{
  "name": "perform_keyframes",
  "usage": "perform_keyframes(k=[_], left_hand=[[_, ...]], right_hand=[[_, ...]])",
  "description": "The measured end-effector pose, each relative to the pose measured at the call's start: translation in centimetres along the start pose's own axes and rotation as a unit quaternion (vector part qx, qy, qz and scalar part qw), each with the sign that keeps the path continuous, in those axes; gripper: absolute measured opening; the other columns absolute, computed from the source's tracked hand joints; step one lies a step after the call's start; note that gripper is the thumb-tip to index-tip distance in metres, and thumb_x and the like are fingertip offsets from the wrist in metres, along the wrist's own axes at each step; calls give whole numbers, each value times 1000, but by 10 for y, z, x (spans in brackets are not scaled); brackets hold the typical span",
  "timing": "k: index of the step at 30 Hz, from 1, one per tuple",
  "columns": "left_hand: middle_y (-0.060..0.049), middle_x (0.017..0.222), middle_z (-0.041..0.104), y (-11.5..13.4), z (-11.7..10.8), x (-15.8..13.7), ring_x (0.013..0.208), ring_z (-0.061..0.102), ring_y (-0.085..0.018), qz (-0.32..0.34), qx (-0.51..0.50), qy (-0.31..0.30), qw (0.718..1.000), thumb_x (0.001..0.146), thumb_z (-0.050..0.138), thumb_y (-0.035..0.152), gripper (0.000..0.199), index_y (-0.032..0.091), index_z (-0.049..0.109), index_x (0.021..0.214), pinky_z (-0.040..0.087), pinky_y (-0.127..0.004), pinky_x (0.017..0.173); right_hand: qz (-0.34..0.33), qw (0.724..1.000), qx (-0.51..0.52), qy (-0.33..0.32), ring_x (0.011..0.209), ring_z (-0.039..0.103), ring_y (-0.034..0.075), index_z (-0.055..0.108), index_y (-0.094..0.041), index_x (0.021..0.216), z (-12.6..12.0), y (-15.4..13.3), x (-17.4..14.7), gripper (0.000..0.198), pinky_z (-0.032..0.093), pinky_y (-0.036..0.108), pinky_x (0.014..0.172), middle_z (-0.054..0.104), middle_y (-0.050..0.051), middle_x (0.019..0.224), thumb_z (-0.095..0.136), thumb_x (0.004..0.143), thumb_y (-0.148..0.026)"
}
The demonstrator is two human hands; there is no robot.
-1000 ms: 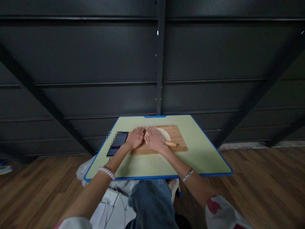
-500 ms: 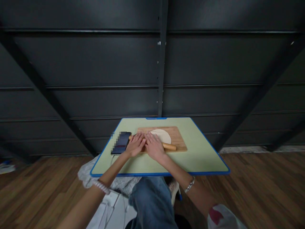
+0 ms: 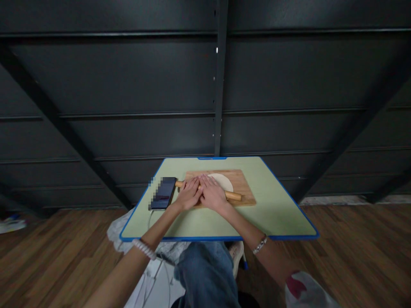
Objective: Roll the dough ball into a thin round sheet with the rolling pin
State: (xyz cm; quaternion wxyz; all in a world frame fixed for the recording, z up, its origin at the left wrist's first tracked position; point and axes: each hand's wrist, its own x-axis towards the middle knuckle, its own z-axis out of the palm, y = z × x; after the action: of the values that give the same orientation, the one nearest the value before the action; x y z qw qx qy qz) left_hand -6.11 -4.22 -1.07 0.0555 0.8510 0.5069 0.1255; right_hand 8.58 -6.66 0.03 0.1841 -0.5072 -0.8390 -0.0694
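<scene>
A wooden rolling pin [image 3: 233, 196] lies slantwise across a wooden board [image 3: 246, 188], its left end sticking out past the board. Side by side, my left hand [image 3: 189, 192] and my right hand [image 3: 212, 192] rest on the middle of the pin, thumbs close together. Both have their fingers stretched flat over it, not wrapped round. Under and beyond my right fingers is a flat, pale round of dough [image 3: 226, 181], partly hidden by that hand. The pin's middle is covered by my hands.
The board sits on a pale green table [image 3: 272, 214] with a blue rim. A dark phone [image 3: 164, 193] with a white cable lies left of the board, near the pin's left end. A dark panelled wall [image 3: 160, 77] stands behind the table.
My hands have shifted slightly right along the rolling pin, so more of its left end shows. The whole view has also moved a little.
</scene>
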Motion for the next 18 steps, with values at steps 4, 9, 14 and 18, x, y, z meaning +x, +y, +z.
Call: perform_keyframes(k=[4, 9, 14, 18], left_hand=[[-10, 146, 32, 3, -4, 20, 137, 24, -20, 19, 14, -4, 1000, 94, 10, 42, 58, 14, 30, 140, 10, -45, 112], [-10, 143, 37, 4, -7, 47, 134, 29, -19, 6, 4, -22, 1000, 94, 14, 40, 55, 14, 39, 136, 15, -40, 111], [-12, 137, 45, 3, -1, 77, 130, 37, -23, -14, -7, -18, 1000, 93, 21, 42, 54, 14, 47, 130, 18, -43, 110], [-11, 136, 47, -1, 6, 101, 125, 43, -22, -8, -57, 14, 998, 92, 23, 38, 50, 14, 50, 127, 26, -38, 107]], right_hand=[[5, 1000, 5, -9, 135, 26, 22, 36, -1, 137, 2, 17, 13, 60, 12, 36, 113, 35, 15, 144, 38, 83, -27], [-2, 998, 19, -54, 134, 27, 25, 37, -1, 137, 2, 37, 29, 61, 17, 40, 110, 36, 15, 143, 36, 84, -32], [28, 997, 27, -71, 137, 20, 25, 30, -5, 140, 9, 55, 43, 64, 16, 46, 109, 28, 14, 147, 35, 85, -35], [37, 999, 7, -35, 138, 17, 23, 32, -5, 140, 13, 65, 52, 63, 11, 42, 111, 28, 14, 147, 38, 85, -35]])
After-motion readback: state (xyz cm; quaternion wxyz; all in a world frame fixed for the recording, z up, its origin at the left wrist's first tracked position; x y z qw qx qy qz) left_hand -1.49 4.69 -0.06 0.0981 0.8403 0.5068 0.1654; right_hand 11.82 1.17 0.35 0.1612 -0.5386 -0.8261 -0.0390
